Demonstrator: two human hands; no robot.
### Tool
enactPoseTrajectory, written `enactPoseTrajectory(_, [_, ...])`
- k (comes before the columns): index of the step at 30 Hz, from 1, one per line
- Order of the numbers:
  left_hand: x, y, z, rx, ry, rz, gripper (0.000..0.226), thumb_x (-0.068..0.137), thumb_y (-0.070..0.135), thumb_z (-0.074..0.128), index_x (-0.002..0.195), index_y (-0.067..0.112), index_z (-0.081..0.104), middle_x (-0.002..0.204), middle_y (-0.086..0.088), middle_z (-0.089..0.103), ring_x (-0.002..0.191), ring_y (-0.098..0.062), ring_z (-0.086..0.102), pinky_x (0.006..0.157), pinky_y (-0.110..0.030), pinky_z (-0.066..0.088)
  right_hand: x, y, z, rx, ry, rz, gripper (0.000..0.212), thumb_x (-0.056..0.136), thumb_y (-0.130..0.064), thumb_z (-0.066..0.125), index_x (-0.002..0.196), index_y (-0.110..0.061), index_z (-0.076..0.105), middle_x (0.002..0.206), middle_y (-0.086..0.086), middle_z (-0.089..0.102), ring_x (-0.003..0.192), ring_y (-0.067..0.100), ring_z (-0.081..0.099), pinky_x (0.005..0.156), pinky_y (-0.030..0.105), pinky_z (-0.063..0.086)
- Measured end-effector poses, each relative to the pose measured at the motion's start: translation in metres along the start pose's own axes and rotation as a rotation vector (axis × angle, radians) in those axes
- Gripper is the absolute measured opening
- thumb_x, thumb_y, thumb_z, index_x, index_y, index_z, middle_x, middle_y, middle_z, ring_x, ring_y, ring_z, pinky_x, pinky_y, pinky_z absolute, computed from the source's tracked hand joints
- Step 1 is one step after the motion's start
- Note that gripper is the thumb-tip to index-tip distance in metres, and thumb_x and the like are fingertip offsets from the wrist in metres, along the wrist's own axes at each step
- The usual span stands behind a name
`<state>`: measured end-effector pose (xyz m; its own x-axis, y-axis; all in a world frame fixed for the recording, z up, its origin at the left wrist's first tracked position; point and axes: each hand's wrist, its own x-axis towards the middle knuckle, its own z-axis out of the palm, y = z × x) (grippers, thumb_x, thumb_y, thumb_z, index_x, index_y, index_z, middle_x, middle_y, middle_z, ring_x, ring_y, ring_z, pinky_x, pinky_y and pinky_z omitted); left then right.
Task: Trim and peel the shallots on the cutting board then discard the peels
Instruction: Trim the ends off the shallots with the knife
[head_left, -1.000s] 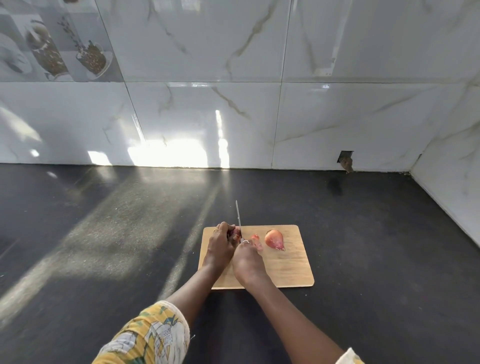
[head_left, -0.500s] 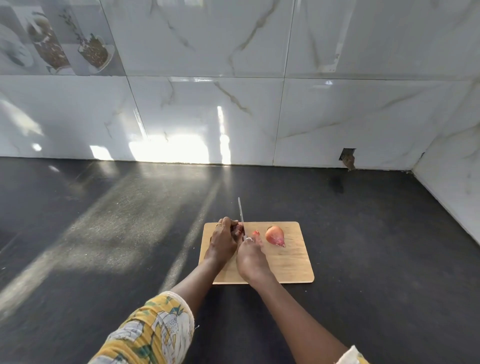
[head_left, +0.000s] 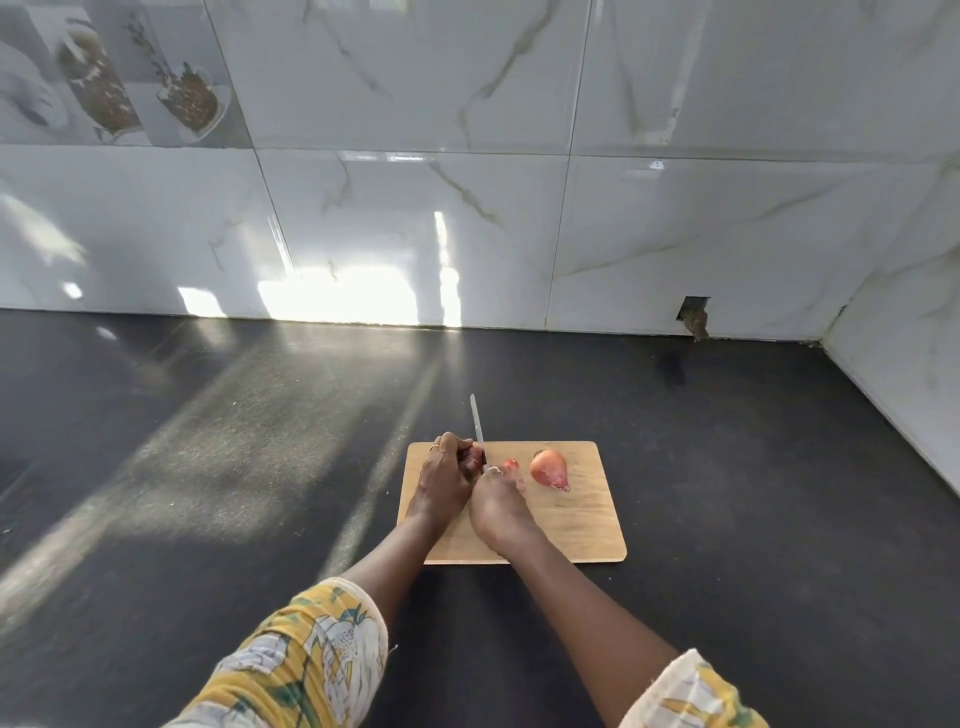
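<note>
Dark surface (head_left: 208, 467) carries a wooden cutting board (head_left: 587, 525) near its front edge. On the board's far left corner, the left hand (head_left: 441, 480) has its grip clenched on a shallot, mostly hidden; the right hand (head_left: 498, 506) grasps a knife (head_left: 476, 423). A whole shallot (head_left: 549, 469) lies near the far edge.

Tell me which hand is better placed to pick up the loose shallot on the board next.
Right. The right hand is nearest the loose shallot, though it grips the knife. The left hand sits farther away.
</note>
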<state>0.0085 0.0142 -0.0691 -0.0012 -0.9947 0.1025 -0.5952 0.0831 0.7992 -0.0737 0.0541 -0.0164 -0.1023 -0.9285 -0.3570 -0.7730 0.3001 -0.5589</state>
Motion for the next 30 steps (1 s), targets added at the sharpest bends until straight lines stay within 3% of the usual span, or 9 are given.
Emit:
enactPoseTrajectory(3, [-0.001, 0.002, 0.000, -0.014, -0.002, -0.003, 0.011, 0.091, 0.016, 0.054, 0.090, 0.008, 0.047, 0.103, -0.013, 0.060, 0.094, -0.029, 0.055, 0.076, -0.028, 0.039, 0.000, 0.000, 0.003, -0.038, 0.013, -0.006, 0.036, 0.100, -0.006, 0.024, 0.131, -0.001, 0.042, 0.136, 0.015, 0.049, 0.133, 0.026, 0.041, 0.101, 0.031, 0.038])
enactPoseTrajectory(6, [-0.002, 0.002, 0.001, -0.030, 0.000, -0.004, 0.018, 0.090, 0.014, 0.055, 0.081, 0.015, 0.039, 0.098, -0.015, 0.060, 0.090, -0.033, 0.055, 0.074, -0.029, 0.039, 0.002, 0.000, 0.003, -0.079, 0.013, -0.011, 0.036, 0.099, -0.005, 0.027, 0.131, -0.001, 0.042, 0.134, 0.014, 0.051, 0.127, 0.025, 0.047, 0.098, 0.030, 0.040])
enactPoseTrajectory(11, [-0.001, 0.004, 0.002, -0.056, 0.036, -0.027, 0.015, 0.093, 0.017, 0.052, 0.094, 0.003, 0.050, 0.098, -0.011, 0.066, 0.089, -0.028, 0.059, 0.071, -0.025, 0.038, -0.008, 0.006, 0.004, -0.125, 0.007, -0.022, 0.036, 0.097, -0.002, 0.029, 0.131, -0.001, 0.042, 0.136, 0.014, 0.050, 0.124, 0.028, 0.050, 0.097, 0.032, 0.041])
enactPoseTrajectory(16, [0.002, 0.003, 0.002, -0.087, 0.048, -0.047, 0.008, 0.094, 0.017, 0.049, 0.096, 0.010, 0.053, 0.095, -0.011, 0.066, 0.092, -0.028, 0.059, 0.075, -0.026, 0.039, -0.020, 0.010, 0.008, -0.050, 0.031, 0.010, 0.038, 0.099, -0.005, 0.023, 0.134, -0.003, 0.037, 0.130, 0.014, 0.054, 0.115, 0.030, 0.056, 0.091, 0.034, 0.043])
enactPoseTrajectory(25, [0.001, 0.009, 0.002, -0.065, 0.042, -0.066, 0.010, 0.093, 0.012, 0.048, 0.098, 0.006, 0.053, 0.091, -0.011, 0.067, 0.087, -0.028, 0.057, 0.073, -0.028, 0.039, -0.003, -0.001, 0.004, -0.072, -0.017, 0.020, 0.036, 0.098, -0.004, 0.027, 0.130, -0.003, 0.043, 0.133, 0.012, 0.051, 0.121, 0.029, 0.053, 0.095, 0.033, 0.041])
enactPoseTrajectory(30, [-0.001, 0.014, -0.001, -0.084, 0.039, -0.060, 0.007, 0.091, 0.006, 0.049, 0.096, 0.006, 0.054, 0.083, 0.000, 0.060, 0.078, -0.019, 0.051, 0.062, -0.018, 0.031, 0.002, -0.005, 0.000, -0.097, -0.003, -0.001, 0.036, 0.099, -0.003, 0.029, 0.130, -0.003, 0.046, 0.135, 0.011, 0.048, 0.126, 0.026, 0.048, 0.099, 0.031, 0.040])
